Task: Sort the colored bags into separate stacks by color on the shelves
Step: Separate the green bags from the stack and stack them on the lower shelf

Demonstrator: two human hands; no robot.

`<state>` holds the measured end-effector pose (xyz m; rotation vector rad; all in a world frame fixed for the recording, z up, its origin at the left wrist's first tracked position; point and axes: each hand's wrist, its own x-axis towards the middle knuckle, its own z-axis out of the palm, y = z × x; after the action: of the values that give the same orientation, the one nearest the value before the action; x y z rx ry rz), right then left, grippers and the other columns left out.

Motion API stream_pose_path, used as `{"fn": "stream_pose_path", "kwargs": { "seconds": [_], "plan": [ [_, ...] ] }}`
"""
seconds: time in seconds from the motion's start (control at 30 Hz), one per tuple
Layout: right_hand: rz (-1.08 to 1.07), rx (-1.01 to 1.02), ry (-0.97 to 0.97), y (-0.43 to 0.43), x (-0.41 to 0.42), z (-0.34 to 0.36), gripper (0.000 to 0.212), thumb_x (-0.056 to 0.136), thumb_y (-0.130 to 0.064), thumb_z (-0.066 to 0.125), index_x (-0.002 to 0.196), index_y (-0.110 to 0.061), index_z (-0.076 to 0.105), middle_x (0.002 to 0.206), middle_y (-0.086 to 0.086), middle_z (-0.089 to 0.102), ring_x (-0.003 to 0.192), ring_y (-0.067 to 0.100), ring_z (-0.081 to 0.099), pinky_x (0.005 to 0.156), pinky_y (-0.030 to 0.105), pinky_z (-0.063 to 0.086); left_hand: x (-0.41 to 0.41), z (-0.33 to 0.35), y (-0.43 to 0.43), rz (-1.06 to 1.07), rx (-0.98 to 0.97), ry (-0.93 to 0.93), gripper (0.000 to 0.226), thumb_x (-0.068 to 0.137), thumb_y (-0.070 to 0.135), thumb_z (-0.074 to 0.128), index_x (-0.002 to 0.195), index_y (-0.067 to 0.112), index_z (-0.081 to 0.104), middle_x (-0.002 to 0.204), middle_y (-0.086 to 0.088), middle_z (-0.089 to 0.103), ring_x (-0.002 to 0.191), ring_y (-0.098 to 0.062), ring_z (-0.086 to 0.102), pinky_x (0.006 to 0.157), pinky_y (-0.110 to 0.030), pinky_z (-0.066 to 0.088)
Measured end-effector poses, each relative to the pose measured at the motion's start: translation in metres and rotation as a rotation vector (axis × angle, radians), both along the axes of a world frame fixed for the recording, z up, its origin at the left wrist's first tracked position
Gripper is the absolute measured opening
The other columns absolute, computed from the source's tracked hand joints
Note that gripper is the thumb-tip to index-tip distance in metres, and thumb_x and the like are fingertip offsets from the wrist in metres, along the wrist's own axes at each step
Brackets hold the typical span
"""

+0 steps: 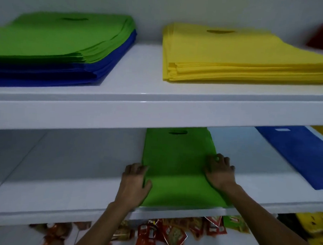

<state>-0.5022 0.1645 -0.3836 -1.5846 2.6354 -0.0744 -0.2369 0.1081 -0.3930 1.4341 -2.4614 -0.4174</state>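
The hands, left hand [134,182] and right hand [219,172], clasp opposite side edges of the green bag [177,159] lying flat between them on the lower shelf [72,174], its long axis running straight away, handle slot [177,132] farthest.

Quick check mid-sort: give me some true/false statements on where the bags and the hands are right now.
1. The left hand and right hand hold the single green bag by its side edges on the lower shelf. True.
2. The upper-left stack is all one colour. False: green bags lie on top of blue bags.
3. The yellow stack sits on the upper shelf, to the right of the green-and-blue one. True.
4. The lone blue bag lies under the single green bag. False: it lies apart, further right on the lower shelf.
5. The single green bag's handle cut-out points toward the person. False: it is at the far end.
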Motion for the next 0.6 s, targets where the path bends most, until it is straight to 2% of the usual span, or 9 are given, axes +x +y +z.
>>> {"fn": "stream_pose_path", "kwargs": {
  "seconds": [0.1, 0.17, 0.23, 0.3, 0.4, 0.5, 0.6],
  "plan": [
    [-0.025, 0.035, -0.002, 0.006, 0.003, 0.008, 0.048, 0.095, -0.038, 0.027, 0.137, -0.016, 0.035, 0.142, 0.016, 0.031, 0.126, 0.034, 0.031, 0.094, 0.042, 0.035, 0.001, 0.011, 0.003, 0.01, 0.022, -0.047, 0.071, 0.072, 0.051, 0.027, 0.122, 0.012, 0.059, 0.121, -0.016, 0.053, 0.111, -0.037, 0.047, 0.092, -0.041, 0.042],
    [-0.02, -0.063, -0.021, 0.016, 0.005, 0.021, 0.046, 0.092, -0.029, 0.038, 0.131, -0.005, 0.046, 0.135, 0.024, 0.041, 0.12, 0.041, 0.039, 0.09, 0.049, 0.039, 0.004, 0.028, 0.007, 0.015, 0.071, -0.055, 0.059, 0.081, 0.046, 0.038, 0.129, 0.015, 0.052, 0.129, -0.014, 0.047, 0.119, -0.034, 0.04, 0.098, -0.038, 0.037],
    [0.028, -0.173, -0.042, 0.028, 0.006, 0.038, 0.04, 0.083, -0.016, 0.055, 0.118, 0.003, 0.057, 0.116, 0.029, 0.055, 0.104, 0.047, 0.052, 0.078, 0.055, 0.045, 0.004, 0.047, 0.015, 0.003, 0.063, -0.002, 0.048, 0.086, 0.031, 0.053, 0.131, 0.016, 0.05, 0.132, -0.012, 0.045, 0.12, -0.031, 0.039, 0.1, -0.035, 0.035],
    [0.028, -0.184, -0.04, 0.044, 0.01, 0.064, 0.043, 0.083, -0.014, 0.06, 0.123, 0.0, 0.054, 0.117, 0.028, 0.055, 0.105, 0.044, 0.052, 0.081, 0.051, 0.045, 0.006, 0.069, 0.028, -0.018, 0.04, 0.057, 0.045, 0.086, 0.024, 0.056, 0.129, 0.014, 0.053, 0.13, -0.013, 0.048, 0.118, -0.031, 0.042, 0.1, -0.036, 0.036],
    [0.037, -0.243, -0.022, 0.072, 0.021, 0.107, 0.048, 0.089, -0.021, 0.054, 0.134, -0.006, 0.044, 0.127, 0.021, 0.05, 0.116, 0.036, 0.046, 0.088, 0.044, 0.042, 0.014, 0.106, 0.059, -0.038, -0.007, 0.145, 0.042, 0.085, 0.021, 0.057, 0.126, 0.011, 0.055, 0.128, -0.014, 0.051, 0.118, -0.031, 0.042, 0.1, -0.034, 0.034],
    [0.068, -0.34, -0.026, 0.102, 0.039, 0.15, 0.047, 0.089, -0.019, 0.053, 0.133, -0.004, 0.045, 0.128, 0.02, 0.05, 0.117, 0.035, 0.045, 0.088, 0.043, 0.041, 0.026, 0.143, 0.096, -0.058, -0.056, 0.21, 0.041, 0.086, 0.017, 0.058, 0.127, 0.012, 0.054, 0.129, -0.011, 0.048, 0.122, -0.025, 0.037, 0.103, -0.027, 0.027],
    [0.095, -0.471, -0.06, 0.132, 0.054, 0.189, 0.044, 0.086, -0.013, 0.057, 0.127, 0.001, 0.049, 0.121, 0.022, 0.054, 0.112, 0.039, 0.049, 0.087, 0.047, 0.043, 0.037, 0.181, 0.121, -0.081, -0.126, 0.262, 0.039, 0.085, 0.014, 0.059, 0.124, 0.011, 0.056, 0.125, -0.01, 0.049, 0.12, -0.025, 0.04, 0.103, -0.028, 0.028]
  ]
}}
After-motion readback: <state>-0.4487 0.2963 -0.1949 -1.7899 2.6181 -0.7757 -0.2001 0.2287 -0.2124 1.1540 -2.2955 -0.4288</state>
